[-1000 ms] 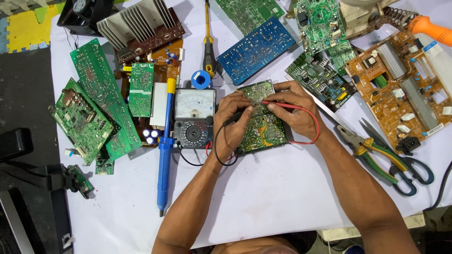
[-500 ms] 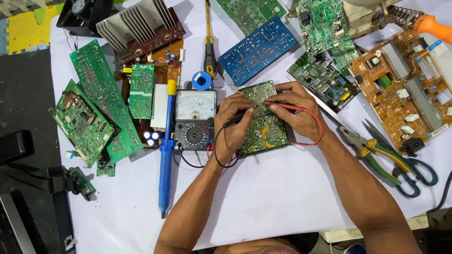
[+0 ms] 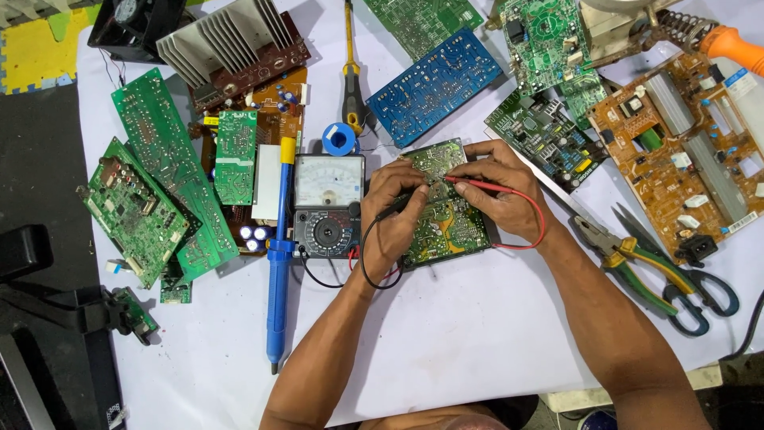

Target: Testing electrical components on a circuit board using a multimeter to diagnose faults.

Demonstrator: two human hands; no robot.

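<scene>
A green circuit board lies solder-side up on the white table cover. My left hand holds a black test probe with its tip on the board. My right hand holds a red test probe pointed at the board's middle, fingers resting on the board's far edge. Red and black leads loop back to an analogue multimeter just left of the board.
A blue desoldering pump lies left of the meter. Several green boards, a blue board, a brown board and a finned heatsink ring the work area. Pliers and scissors lie to the right; a yellow-handled screwdriver behind.
Both hands stay on the board with the probes; only slight shifts of the probe tips show.
</scene>
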